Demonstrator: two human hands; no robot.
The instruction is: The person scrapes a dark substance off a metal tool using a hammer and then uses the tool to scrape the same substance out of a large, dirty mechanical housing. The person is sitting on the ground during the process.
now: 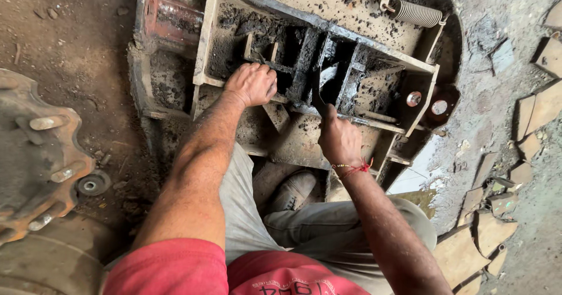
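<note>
Right hand fingers grip blade inside frame.

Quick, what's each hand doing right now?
Left hand: closed, gripping the edge of the dirty metal frame.
Right hand: closed on a dark flat tool.

Rough, dirt-caked metal frame — matt; shiny coiled steel spring
</note>
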